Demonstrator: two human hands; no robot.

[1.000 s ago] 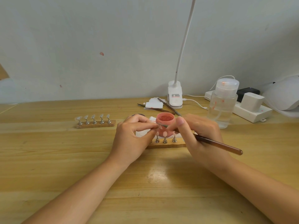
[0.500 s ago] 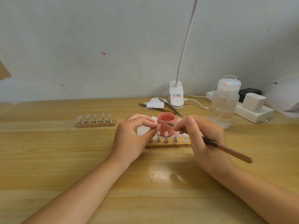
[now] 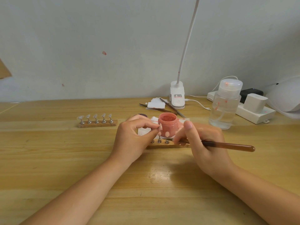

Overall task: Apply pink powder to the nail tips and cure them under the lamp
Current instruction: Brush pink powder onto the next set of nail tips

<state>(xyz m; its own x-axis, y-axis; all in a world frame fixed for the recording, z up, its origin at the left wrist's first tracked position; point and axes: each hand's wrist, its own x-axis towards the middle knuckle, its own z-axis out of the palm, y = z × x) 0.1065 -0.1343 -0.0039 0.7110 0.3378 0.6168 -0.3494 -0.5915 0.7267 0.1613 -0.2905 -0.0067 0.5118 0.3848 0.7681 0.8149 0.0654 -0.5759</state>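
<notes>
There, far left on the wooden table (image 3: pixel 48 159), stood a wooden stand (image 3: pixel 97 125) with five clear nail tips. My left hand (image 3: pixel 132 140) pinched a nail tip (image 3: pixel 159 127) between thumb and forefinger, just beside the open jar of pink powder (image 3: pixel 167 124). Below the jar lay a second stand (image 3: pixel 165 144) with metal pegs. My right hand (image 3: pixel 204 143) gripped the brush (image 3: pixel 227 146), bristles pointing left over that stand. Farther right stood a clear pump bottle (image 3: pixel 224 104), and behind the jar the clip lamp (image 3: pixel 177 97).
</notes>
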